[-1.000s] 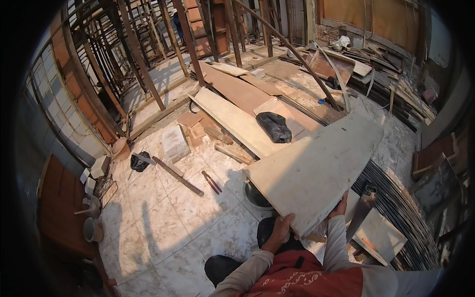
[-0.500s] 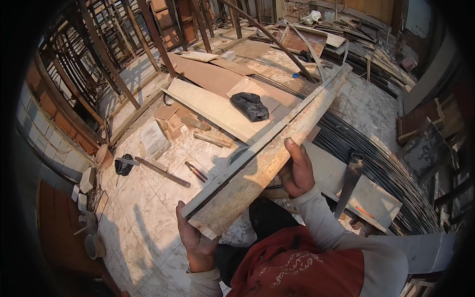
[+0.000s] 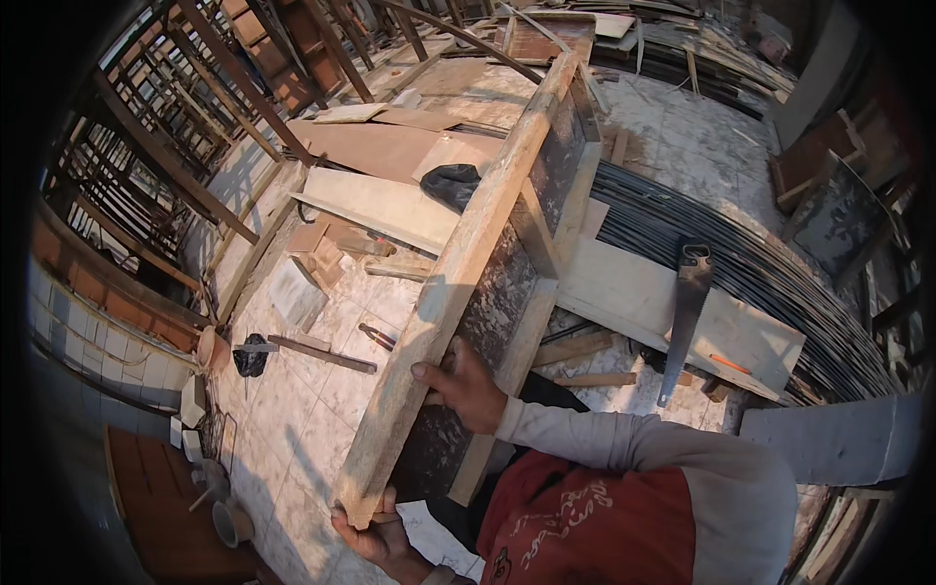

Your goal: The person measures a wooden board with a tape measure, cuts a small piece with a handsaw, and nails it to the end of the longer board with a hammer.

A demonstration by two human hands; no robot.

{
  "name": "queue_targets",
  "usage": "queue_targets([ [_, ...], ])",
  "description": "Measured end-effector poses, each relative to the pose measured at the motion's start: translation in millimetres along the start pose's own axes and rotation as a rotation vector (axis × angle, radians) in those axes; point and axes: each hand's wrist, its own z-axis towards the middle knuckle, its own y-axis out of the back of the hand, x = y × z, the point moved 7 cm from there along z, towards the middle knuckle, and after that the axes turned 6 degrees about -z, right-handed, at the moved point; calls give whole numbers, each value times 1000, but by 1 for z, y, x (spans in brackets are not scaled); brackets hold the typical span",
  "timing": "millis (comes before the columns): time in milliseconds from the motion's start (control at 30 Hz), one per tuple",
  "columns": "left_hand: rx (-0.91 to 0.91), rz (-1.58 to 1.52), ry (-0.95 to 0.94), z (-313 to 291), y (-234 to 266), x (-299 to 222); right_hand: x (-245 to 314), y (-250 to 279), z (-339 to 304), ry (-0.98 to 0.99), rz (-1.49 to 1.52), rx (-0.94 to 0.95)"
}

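Tilted across the middle of the head view is a long wooden panel form (image 3: 425, 310), a dark, paint-spotted sheet (image 3: 480, 317) edged with timber battens and crossed by a short brace (image 3: 532, 230). My left hand (image 3: 378, 534) holds its near lower end, the fingers curled round the batten's corner. Farther up the same batten, my right hand (image 3: 462, 389) is closed on its inner edge, thumb lying over the wood. Part of my right hand's fingers is hidden. Off to the right, a handsaw (image 3: 690, 307) leans over a pale board (image 3: 624, 280), where an orange stick-like thing (image 3: 729, 364) lies.
Dark metal rods (image 3: 721, 239) run in a bundle at right. Pliers (image 3: 375, 336), a wood strip (image 3: 322, 353) and a white block (image 3: 297, 292) lie on the tiles. A black plastic bag (image 3: 447, 183) rests on boards. Timber posts (image 3: 331, 49) stand far left; a grey slab (image 3: 829, 439) sits near right.
The panel form has turned over to show its dark, braced face, and its near end is lower. My right hand has shifted down and left along it; my left hand is lower.
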Motion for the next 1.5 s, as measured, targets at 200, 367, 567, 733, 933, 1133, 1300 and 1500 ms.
queue_targets([
  [200,-318,5,-123,-22,-5,9,27,91,3,-248,-356,240],
  [367,-223,-22,-145,-43,-4,13,132,201,34,220,-293,-318],
  [567,-228,-2,-165,-46,-7,19,207,287,119,215,-337,-516],
  [733,-173,1,-176,-42,-6,12,210,273,172,178,-132,-327],
  [933,-135,38,-170,-39,3,10,215,261,179,311,-107,-276],
  [1133,-59,-122,-199,-49,-1,37,214,264,179,287,-120,-281],
  [1300,337,-309,89,-58,-41,99,215,268,170,347,-74,-309],
  [1500,-272,-95,62,-56,38,116,218,262,166,362,-86,-350],
])
